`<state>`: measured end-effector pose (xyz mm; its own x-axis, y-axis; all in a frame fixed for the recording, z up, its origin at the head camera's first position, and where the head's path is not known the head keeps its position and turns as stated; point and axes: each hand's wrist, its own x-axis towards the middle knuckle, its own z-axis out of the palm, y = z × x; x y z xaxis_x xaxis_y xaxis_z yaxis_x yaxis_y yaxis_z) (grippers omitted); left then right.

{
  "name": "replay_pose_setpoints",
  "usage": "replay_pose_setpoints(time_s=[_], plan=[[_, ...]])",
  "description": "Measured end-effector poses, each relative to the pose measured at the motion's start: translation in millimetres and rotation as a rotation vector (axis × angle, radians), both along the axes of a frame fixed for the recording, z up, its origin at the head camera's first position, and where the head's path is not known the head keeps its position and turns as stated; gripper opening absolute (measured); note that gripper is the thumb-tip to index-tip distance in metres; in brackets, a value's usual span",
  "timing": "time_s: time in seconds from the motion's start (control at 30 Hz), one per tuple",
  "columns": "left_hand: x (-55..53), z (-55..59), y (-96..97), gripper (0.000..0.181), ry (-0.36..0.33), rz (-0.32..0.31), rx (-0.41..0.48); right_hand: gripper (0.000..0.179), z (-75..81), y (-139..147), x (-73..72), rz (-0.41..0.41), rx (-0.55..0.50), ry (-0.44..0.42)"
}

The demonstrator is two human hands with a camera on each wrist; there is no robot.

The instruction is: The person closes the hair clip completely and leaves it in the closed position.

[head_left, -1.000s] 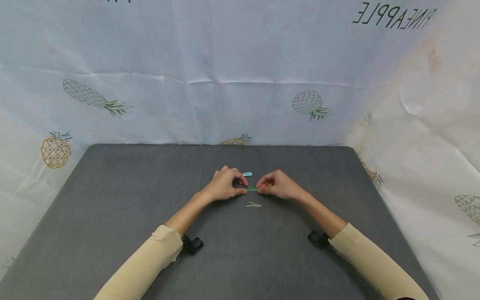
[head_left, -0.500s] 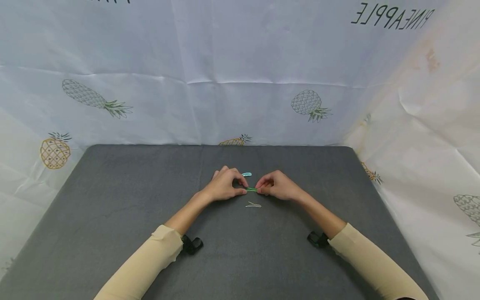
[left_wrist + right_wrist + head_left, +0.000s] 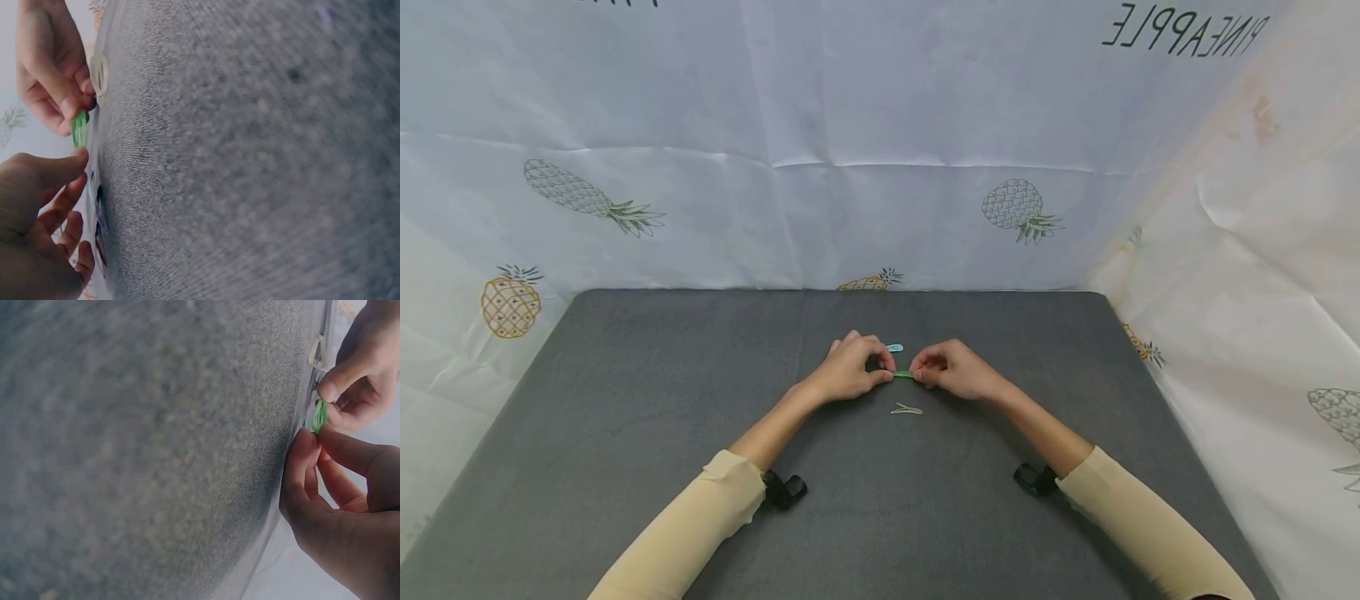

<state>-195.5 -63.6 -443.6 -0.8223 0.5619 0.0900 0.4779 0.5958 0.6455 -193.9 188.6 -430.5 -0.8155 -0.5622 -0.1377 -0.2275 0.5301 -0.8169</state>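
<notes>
Between my two hands is a green snap hair clip (image 3: 903,374), close over the grey table. My left hand (image 3: 848,371) pinches one end of it with thumb and finger. At the other end, the thumb and fingers of my right hand (image 3: 958,372) pinch it too. The wrist views show the narrow green loop (image 3: 79,129) bridging the fingertips. A light blue hair clip (image 3: 895,347) lies just behind the hands. Nearer to me rests a whitish hair clip (image 3: 907,409), its two parts spread in a V.
The left wrist view shows a purple clip (image 3: 100,212) and a dark red clip (image 3: 100,245) past my left fingers; the left hand hides them in the head view. The grey table (image 3: 880,517) ends at a white pineapple-print cloth (image 3: 880,100).
The green clip's two parts, spread apart earlier, now lie together as one narrow strip. Both hands have risen very slightly with it. The other clips have not moved.
</notes>
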Motion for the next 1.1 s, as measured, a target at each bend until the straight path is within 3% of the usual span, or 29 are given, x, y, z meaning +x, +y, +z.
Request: replay_pose_setpoints(time_s=[0.43,0.63,0.87,1.1], plan=[[-2.0,6.9,-4.3,0.008,-0.039,-0.018,0.078,0.017,3.0,-3.8,-2.6,0.023,-0.070,0.055],[-3.3,5.7,-7.8,0.010,-0.015,-0.011,0.094,0.017,6.3,-7.7,-1.9,0.011,-0.082,0.037],[-3.5,6.4,-7.7,0.007,0.001,0.021,0.165,0.016,5.6,-8.6,-4.2,-0.034,-0.098,0.027],[-3.6,7.3,-6.3,0.005,-0.033,0.052,0.212,0.018,6.0,-7.0,-5.2,-0.089,-0.110,-0.018]])
